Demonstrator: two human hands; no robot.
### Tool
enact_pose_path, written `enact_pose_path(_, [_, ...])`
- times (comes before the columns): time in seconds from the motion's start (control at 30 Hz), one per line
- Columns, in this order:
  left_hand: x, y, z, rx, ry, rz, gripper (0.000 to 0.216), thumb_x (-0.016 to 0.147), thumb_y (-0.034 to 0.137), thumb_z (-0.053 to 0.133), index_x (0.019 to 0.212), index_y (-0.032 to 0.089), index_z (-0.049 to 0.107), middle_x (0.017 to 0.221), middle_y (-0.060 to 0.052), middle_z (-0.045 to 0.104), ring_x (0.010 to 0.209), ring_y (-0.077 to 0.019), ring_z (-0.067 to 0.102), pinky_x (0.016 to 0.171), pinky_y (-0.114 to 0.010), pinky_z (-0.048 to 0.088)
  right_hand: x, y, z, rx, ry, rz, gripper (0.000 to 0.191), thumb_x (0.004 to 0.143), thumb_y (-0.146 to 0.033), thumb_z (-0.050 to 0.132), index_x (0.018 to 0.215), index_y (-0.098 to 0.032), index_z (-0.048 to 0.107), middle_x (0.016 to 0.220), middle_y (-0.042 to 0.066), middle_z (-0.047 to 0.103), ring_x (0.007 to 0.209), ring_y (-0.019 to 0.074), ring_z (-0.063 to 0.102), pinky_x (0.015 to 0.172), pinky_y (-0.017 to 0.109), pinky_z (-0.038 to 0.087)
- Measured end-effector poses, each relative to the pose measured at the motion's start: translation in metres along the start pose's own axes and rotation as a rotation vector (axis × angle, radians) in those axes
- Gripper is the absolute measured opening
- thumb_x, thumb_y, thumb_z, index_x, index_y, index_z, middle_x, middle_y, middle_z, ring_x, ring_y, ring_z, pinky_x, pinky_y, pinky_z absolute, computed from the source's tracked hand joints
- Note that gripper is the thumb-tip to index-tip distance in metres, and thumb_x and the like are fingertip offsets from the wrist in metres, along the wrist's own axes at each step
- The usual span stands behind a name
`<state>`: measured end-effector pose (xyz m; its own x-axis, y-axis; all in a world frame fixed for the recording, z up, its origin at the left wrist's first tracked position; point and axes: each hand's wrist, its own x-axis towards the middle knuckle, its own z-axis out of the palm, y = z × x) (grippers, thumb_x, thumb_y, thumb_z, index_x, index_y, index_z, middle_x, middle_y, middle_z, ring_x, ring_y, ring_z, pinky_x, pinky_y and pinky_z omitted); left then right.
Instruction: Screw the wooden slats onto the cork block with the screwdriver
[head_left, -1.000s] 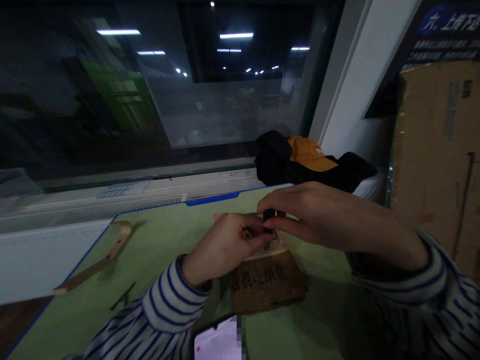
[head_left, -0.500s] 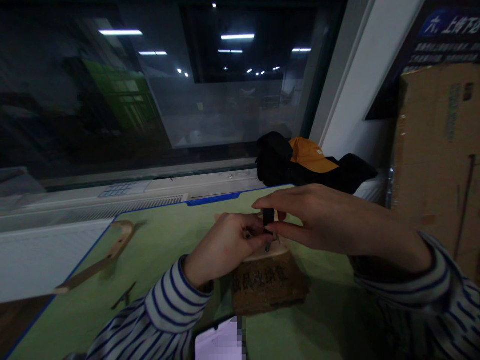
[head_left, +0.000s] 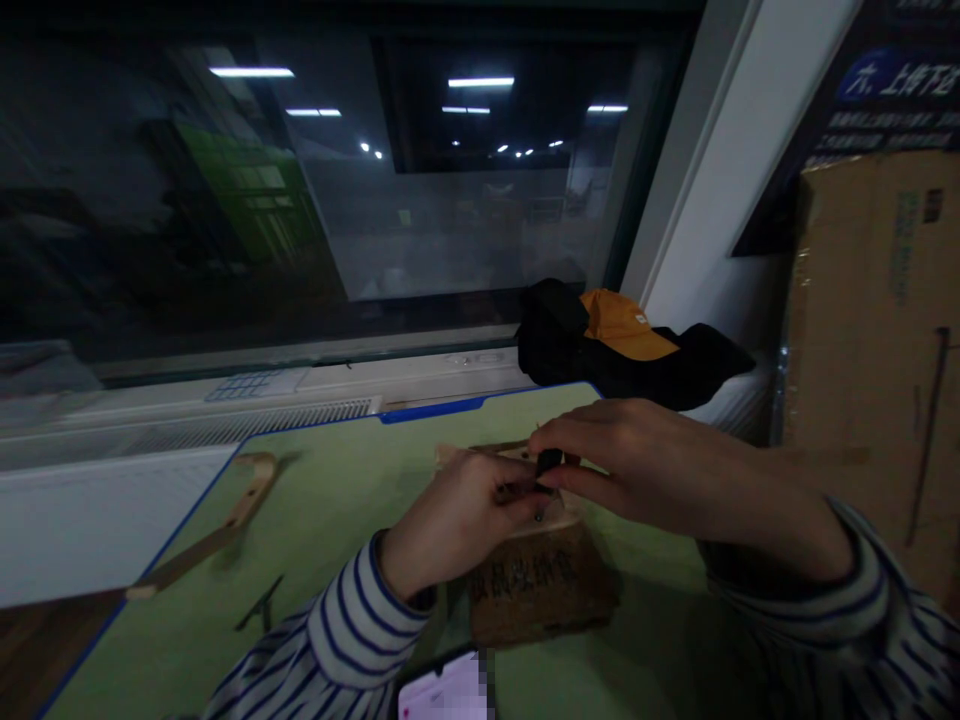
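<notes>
My right hand (head_left: pixel 645 465) reaches in from the right and pinches a small black piece (head_left: pixel 548 461) between thumb and fingers. Right beside it, my left hand (head_left: pixel 454 515) is closed, its fingertips at the lower end of the black piece; what they grip is hidden. Under both hands lies a pale wooden piece (head_left: pixel 566 512) with a small metal fastener showing on it. A brown cardboard piece (head_left: pixel 544 600) with dark handwriting sits just in front of the wood. A phone (head_left: pixel 446 692) with a lit screen lies nearer to me.
On the left of the green tabletop (head_left: pixel 352 480) lies a bent wooden bar (head_left: pixel 240 515), with a thin dark T-shaped tool (head_left: pixel 262 603) nearer me. An orange cap (head_left: pixel 630 328) and black cloth (head_left: pixel 555 345) rest by the window. A large cardboard box (head_left: pixel 870 380) stands at right.
The black piece has tilted over from upright, and my right hand has turned with it. My left hand stays beside it. The whole view has shifted slightly.
</notes>
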<state>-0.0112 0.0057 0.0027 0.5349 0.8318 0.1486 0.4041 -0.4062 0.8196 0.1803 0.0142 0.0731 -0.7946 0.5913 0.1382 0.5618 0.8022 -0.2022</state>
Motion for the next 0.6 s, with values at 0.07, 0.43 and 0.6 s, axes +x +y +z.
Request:
enact_pose_path(0.07, [-0.0004,0.0022,-0.0004,0.024,0.0,-0.003,0.016,0.085,0.019,0.055,0.089,0.018,0.07,0.083,0.0,0.07,0.074,-0.0154,0.063,0.065,-0.025,0.044,0.0,-0.0002,-0.0002,0.001,0.002,0.009,0.015,0.092,-0.026,0.051,0.103,-0.023,0.059,0.09,-0.001,0.066,0.081,0.0154,0.062,0.069,0.027,0.042])
enact_pose_path(0.43, [-0.0017,0.0068,-0.0022,0.12,0.015,0.01,0.013,0.085,0.017,0.056,0.082,0.017,0.069,0.085,-0.003,0.07,0.081,-0.0171,0.063,0.07,-0.026,0.044,0.0025,0.0043,0.0019,0.03,0.018,-0.025,0.019,0.092,-0.025,0.05,0.109,-0.021,0.057,0.094,0.002,0.066,0.087,0.0186,0.061,0.073,0.031,0.042])
enact_pose_path(0.6, [-0.0018,0.0001,0.0029,0.104,0.024,-0.058,0.017,0.084,0.017,0.055,0.09,0.019,0.071,0.091,-0.003,0.072,0.081,-0.0184,0.064,0.068,-0.027,0.047,0.0023,0.0042,0.0003,0.0,0.009,0.0,0.015,0.092,-0.028,0.05,0.102,-0.019,0.058,0.088,0.003,0.065,0.082,0.0197,0.061,0.071,0.032,0.042])
